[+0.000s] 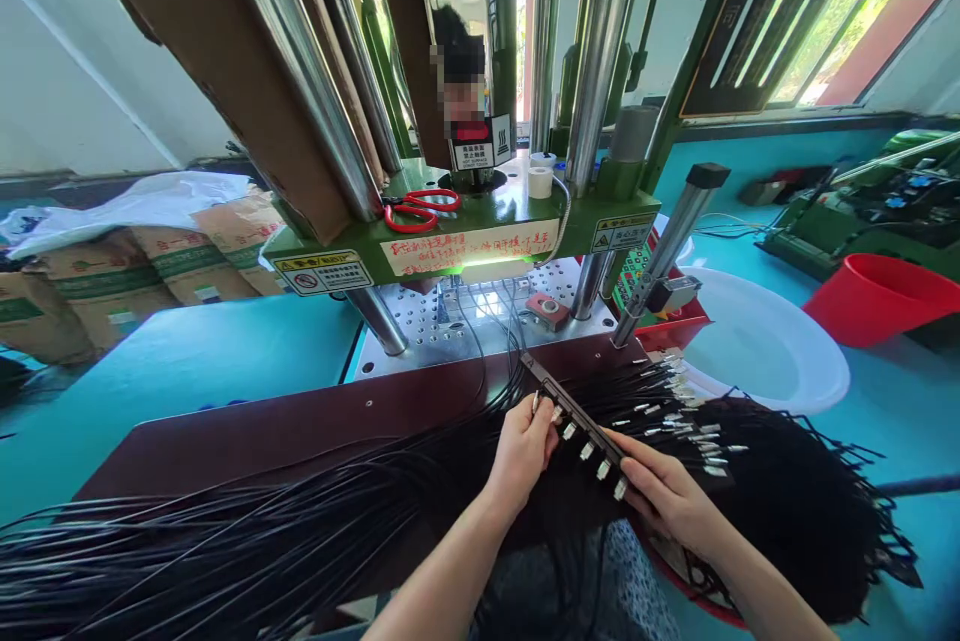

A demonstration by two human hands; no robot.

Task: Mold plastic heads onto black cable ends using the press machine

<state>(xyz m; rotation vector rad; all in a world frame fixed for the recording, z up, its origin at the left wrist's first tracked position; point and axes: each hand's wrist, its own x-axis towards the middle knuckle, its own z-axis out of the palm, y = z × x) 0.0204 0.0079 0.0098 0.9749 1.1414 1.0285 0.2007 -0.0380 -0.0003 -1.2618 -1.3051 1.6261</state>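
Observation:
Above the bench I hold a narrow dark slotted bar (576, 411), tilted from upper left to lower right. Several silver cable connectors (587, 450) stick out along its near side. My right hand (671, 499) grips the bar's lower right end, thumb on top. Closed near the upper end, my left hand (519, 449) pinches a cable connector (556, 413) at the bar's edge; the fingertips are partly hidden. Black cables (337, 491) lie in a thick bundle at the left. More cables with silver ends (694, 436) rest just right of the bar.
Ahead stands a green press (480, 231) with steel columns and a perforated metal bed (420, 321). Red-handled scissors (421, 209) and a white tape roll (539, 183) lie on its plate. At right are a white basin (814, 361), a red bucket (892, 301) and a black cable heap (795, 511).

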